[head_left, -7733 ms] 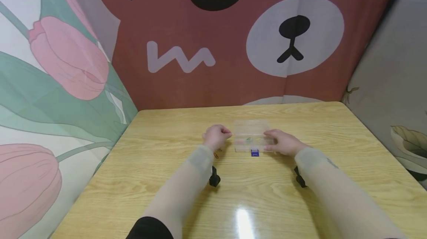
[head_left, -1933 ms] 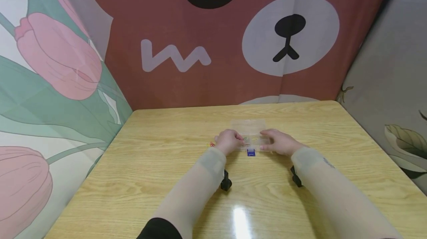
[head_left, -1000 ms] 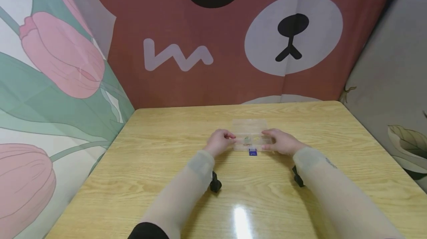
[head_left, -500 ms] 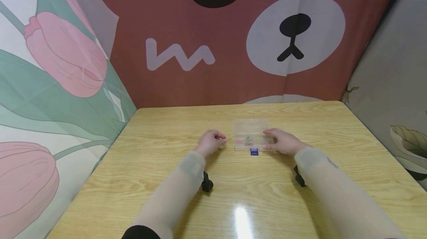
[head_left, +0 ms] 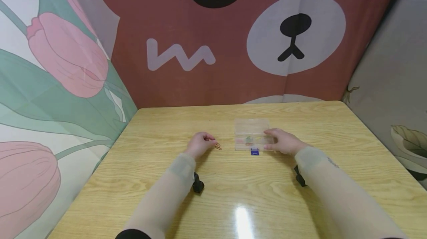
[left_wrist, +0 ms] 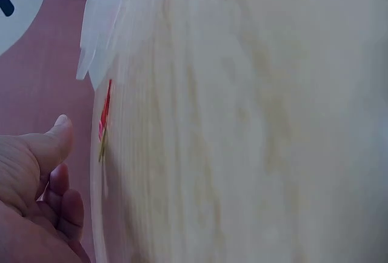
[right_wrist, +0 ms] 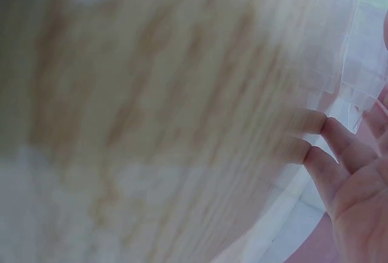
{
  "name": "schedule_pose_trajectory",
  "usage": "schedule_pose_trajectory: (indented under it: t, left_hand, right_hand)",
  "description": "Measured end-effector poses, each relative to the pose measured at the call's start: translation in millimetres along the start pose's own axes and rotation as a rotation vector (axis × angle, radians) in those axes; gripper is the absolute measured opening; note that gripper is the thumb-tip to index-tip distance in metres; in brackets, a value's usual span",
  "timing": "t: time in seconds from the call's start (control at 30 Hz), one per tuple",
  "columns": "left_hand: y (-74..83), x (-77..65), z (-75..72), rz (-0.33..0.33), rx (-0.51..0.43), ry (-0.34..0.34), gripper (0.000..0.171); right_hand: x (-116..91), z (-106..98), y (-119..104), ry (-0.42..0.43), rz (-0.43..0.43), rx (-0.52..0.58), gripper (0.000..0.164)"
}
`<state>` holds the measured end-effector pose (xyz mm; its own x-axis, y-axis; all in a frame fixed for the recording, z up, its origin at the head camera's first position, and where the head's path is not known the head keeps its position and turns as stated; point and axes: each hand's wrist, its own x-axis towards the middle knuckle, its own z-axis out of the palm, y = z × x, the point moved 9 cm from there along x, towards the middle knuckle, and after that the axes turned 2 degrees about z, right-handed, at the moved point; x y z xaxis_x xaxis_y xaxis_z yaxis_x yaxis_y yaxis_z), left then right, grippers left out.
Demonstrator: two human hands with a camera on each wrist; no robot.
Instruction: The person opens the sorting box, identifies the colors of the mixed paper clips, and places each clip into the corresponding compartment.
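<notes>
- Workpieces: small red-orange wire paper clips (left_wrist: 105,110) lie on the pale wood-grain desk (head_left: 273,194), just beside the left hand (head_left: 200,144) and left of the clear plastic compartment box (head_left: 241,149) with the blue latch (head_left: 255,152).
- Box: lid (head_left: 251,125) raised; small green, yellow and red pieces (head_left: 248,139) inside.
- Left grip: thumb and loosely curled fingers apart — no clip shows between them.
- Right hand (head_left: 283,142): grip spread across the box's right end, touching it.
- Step in hand (judged): collecting a clip for the box.
- Next move probably calls for pinching a single clip by its wire — box kept steady.
</notes>
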<state>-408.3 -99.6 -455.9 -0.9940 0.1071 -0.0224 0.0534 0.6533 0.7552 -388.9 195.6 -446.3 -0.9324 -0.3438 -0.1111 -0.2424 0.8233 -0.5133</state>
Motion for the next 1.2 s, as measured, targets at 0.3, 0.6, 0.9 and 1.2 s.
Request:
schedule_pose_trajectory:
  t: [0.3, 0.6, 0.9, 1.2]
  left_hand:
    - [-12.1, 0.5, -5.8, -0.044, 0.027, 0.026, 0.014]
    - [-18.7, 1.4, -5.9, -0.081, 0.024, 0.036, 0.017]
    - [-8.1, -0.5, -4.0, -0.029, 0.216, -0.022, 0.016]
    - [-8.8, -0.4, -5.1, -0.043, 0.239, -0.015, 0.007]
  right_hand:
    - [1.2, 0.5, 2.0, 0.0, -0.005, -0.003, 0.072]
    - [1.3, 0.2, 1.9, -0.001, -0.002, 0.002, 0.073]
    - [1.3, -0.4, 1.7, 0.004, -0.004, -0.012, 0.075]
    - [1.3, -0.5, 2.2, 0.004, 0.004, -0.007, 0.075]
